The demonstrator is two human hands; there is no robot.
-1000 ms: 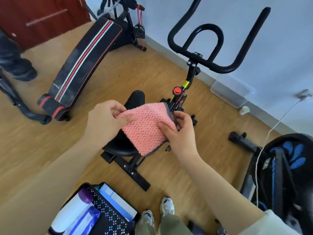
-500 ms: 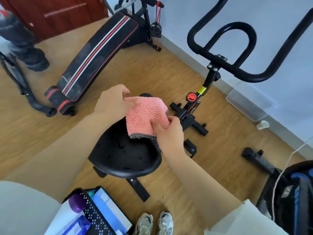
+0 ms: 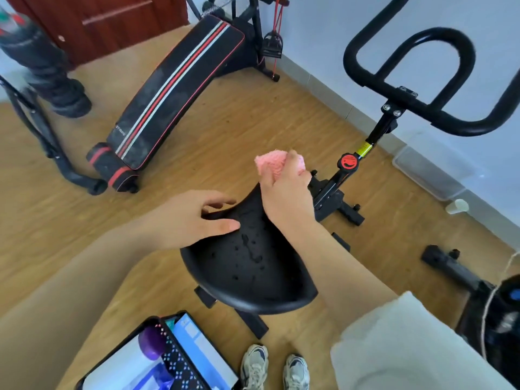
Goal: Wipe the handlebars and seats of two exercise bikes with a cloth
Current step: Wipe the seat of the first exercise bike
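Observation:
The black bike seat (image 3: 250,266) fills the middle of the view, speckled with water drops. My right hand (image 3: 284,190) grips the pink cloth (image 3: 274,163) at the narrow front tip of the seat. My left hand (image 3: 194,218) rests on the seat's left edge, thumb on top and fingers loosely spread. The bike's black handlebars (image 3: 416,99) loop at the upper right above the post with its red knob (image 3: 348,162). Part of a second bike (image 3: 501,311) shows at the right edge.
A black sit-up bench (image 3: 171,91) with red and white stripes lies at the upper left. Another person's leg (image 3: 47,68) stands far left. A bag (image 3: 168,358) holding a bottle sits at my feet. A clear box (image 3: 427,170) and a cup (image 3: 457,206) lie by the wall.
My left hand has let go of the cloth and dropped onto the seat's left edge. My right hand has bunched the cloth and carried it forward to the seat's tip. The view moved closer.

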